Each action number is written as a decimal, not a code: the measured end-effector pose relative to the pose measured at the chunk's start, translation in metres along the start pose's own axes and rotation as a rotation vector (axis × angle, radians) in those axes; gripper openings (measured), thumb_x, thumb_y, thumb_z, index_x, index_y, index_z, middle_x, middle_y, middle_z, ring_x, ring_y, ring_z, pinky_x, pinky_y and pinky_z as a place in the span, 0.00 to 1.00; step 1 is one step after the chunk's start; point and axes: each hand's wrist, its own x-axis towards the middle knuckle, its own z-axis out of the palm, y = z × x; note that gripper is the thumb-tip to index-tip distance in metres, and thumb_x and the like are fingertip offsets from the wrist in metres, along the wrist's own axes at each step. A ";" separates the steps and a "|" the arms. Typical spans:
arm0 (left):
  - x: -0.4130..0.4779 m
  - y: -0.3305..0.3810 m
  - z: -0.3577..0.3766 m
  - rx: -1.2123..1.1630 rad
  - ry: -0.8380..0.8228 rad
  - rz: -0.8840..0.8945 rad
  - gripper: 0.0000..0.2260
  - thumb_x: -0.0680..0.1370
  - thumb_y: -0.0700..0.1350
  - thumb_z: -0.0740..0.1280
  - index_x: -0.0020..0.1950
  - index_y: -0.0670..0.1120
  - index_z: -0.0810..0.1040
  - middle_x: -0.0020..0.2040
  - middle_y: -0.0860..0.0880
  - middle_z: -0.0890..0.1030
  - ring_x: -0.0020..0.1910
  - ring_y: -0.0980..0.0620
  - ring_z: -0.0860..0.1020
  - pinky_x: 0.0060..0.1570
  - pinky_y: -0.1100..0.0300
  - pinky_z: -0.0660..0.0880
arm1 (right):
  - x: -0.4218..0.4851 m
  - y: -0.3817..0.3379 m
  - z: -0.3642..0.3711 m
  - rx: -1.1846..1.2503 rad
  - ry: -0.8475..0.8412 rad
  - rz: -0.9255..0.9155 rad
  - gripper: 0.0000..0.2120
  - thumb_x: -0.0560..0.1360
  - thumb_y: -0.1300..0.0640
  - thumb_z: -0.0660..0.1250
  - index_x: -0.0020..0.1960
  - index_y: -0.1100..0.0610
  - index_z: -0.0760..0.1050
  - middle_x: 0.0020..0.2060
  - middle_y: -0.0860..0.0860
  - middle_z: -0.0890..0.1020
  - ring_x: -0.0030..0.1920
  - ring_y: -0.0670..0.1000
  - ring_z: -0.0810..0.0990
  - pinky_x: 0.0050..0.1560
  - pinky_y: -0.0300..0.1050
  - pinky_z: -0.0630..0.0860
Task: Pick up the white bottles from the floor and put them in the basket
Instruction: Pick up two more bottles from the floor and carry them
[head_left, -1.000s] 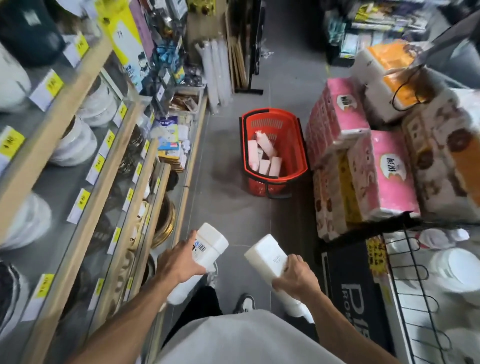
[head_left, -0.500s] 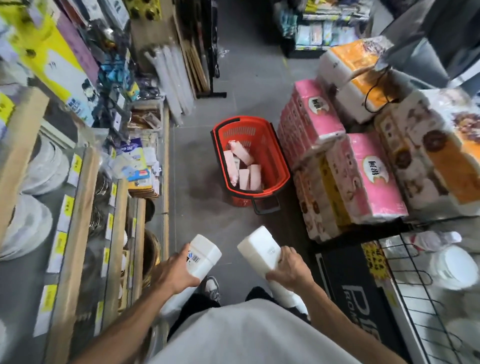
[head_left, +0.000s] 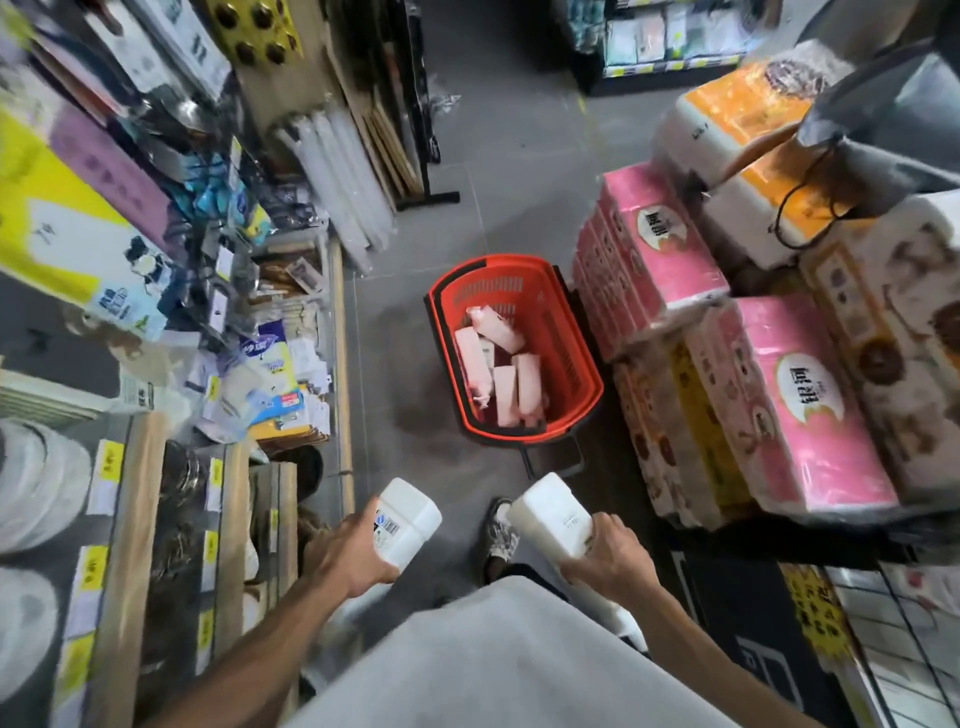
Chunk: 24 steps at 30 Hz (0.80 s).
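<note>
**Both hands full, basket waiting at twelve o'clock**

Fingers of the left hand (head_left: 353, 556) curl round a white, square-sided plastic bottle with a barcode label (head_left: 408, 522). They grip it about the middle, with its flat end pointing up and forward toward eleven o'clock. The right hand (head_left: 613, 561) wraps a second white plastic bottle (head_left: 553, 514) the same way, its flat end tipped toward twelve o'clock and its other end hidden behind the wrist. The two bottles are near each other but apart. They are held above the grey tiled floor (head_left: 410, 364), in front of the person's grey shirt (head_left: 493, 660). Between them, lower down, a patterned shoe (head_left: 501, 530) shows.

Straight ahead at twelve o'clock a red plastic shopping basket with slotted walls (head_left: 589, 384) stands on the floor, well apart from both hands. Several white bottles (head_left: 498, 364) lie in it, heaped against one another; blur leaves the exact count unclear. A black handle (head_left: 553, 457) sticks out at the basket's near end.

At two o'clock, just beside the basket, pink plastic-wrapped tissue packs (head_left: 660, 244) are stacked. Orange-and-white packs (head_left: 743, 114) lie beyond them at one o'clock. At nine o'clock, wooden-edged shelves with yellow price tags (head_left: 124, 545) carry stacks of white plates (head_left: 31, 488).
</note>
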 end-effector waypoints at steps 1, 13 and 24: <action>0.007 0.005 -0.010 -0.001 -0.005 -0.006 0.49 0.65 0.62 0.74 0.79 0.56 0.51 0.67 0.50 0.77 0.60 0.43 0.79 0.54 0.54 0.76 | 0.009 -0.005 -0.008 0.022 -0.002 0.002 0.29 0.59 0.36 0.71 0.53 0.50 0.68 0.49 0.46 0.71 0.55 0.53 0.74 0.52 0.50 0.73; 0.100 0.064 -0.095 0.060 -0.029 -0.015 0.39 0.60 0.64 0.72 0.66 0.56 0.60 0.59 0.52 0.79 0.52 0.45 0.80 0.49 0.52 0.78 | 0.110 -0.040 -0.078 0.225 -0.020 0.109 0.35 0.57 0.38 0.74 0.59 0.52 0.71 0.52 0.48 0.73 0.56 0.54 0.74 0.56 0.53 0.76; 0.228 0.083 -0.186 0.137 -0.092 0.097 0.38 0.61 0.61 0.73 0.67 0.55 0.63 0.59 0.50 0.80 0.55 0.41 0.80 0.48 0.54 0.75 | 0.159 -0.085 -0.107 0.341 -0.029 0.345 0.36 0.54 0.36 0.73 0.58 0.50 0.70 0.52 0.48 0.76 0.54 0.54 0.77 0.52 0.51 0.78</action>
